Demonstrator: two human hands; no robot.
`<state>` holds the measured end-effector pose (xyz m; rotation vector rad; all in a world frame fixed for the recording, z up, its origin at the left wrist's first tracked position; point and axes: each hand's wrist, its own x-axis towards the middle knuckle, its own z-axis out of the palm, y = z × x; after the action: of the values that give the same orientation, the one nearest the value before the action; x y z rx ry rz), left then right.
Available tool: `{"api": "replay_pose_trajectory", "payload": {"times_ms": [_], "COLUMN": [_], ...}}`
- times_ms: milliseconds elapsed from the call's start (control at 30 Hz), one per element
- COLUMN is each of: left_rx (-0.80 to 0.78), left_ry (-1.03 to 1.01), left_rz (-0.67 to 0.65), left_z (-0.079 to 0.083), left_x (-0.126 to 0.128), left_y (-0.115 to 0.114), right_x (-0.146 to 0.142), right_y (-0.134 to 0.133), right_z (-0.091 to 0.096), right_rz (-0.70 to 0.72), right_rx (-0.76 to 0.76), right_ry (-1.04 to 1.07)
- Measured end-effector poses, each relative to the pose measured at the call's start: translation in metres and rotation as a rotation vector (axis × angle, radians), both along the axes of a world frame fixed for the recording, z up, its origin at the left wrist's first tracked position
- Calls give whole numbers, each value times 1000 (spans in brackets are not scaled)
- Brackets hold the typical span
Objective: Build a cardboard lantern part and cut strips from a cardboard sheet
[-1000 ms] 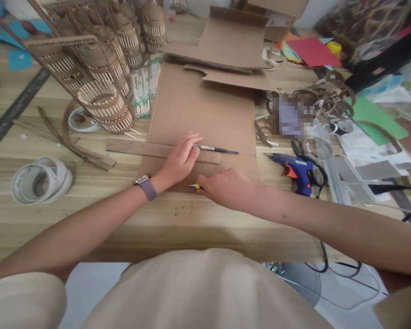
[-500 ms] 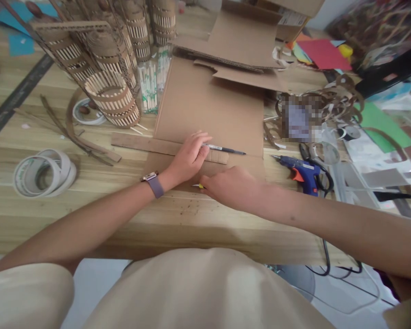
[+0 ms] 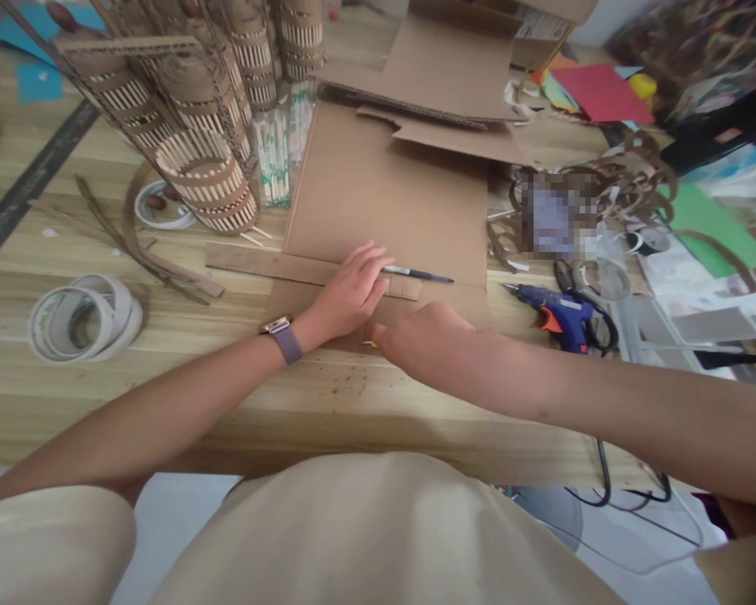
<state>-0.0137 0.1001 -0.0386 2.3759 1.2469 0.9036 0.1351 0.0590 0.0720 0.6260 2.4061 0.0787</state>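
Wooden tabletop (image 3: 353, 412) — right grip (image 3: 423, 340) closed on yellow tool (image 3: 371, 344), left grip (image 3: 353, 290) at pen (image 3: 423, 275) unclear

Plain beige shirt (image 3: 378, 538), near middle, with loose short sleeves (image 3: 50, 538) at near left and right. On the left wrist (image 3: 306, 332) sits a watch (image 3: 277, 325): shiny metallic case (image 3: 275, 324), smooth muted-purple strap (image 3: 286, 344).

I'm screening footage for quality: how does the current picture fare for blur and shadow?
Head view: soft overall, though the glue gun keeps a readable outline; head view: the top-right clutter is badly blurred; head view: pixelation masks a patch beside the curled strips; head view: a dim shadow lies on the table near its front edge.
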Motion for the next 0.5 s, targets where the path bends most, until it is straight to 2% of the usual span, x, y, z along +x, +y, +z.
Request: {"api": "replay_pose_trajectory", "payload": {"times_ms": [133,267,500], "left_rx": [6,0,34], "left_ry": [13,15,21], "left_rz": [1,-4,-8], "left_z": [2,4,2], "left_x": [-1,-1,-2], "left_y": [-2,-3,-2], "right_x": [12,24,60], "right_y": [-1,-1,1], "right_z": [-3,-5,-17], "right_rz": [-8,-74,-145], "right_rx": [8,2,16], "right_ry": [3,-25,31]}}
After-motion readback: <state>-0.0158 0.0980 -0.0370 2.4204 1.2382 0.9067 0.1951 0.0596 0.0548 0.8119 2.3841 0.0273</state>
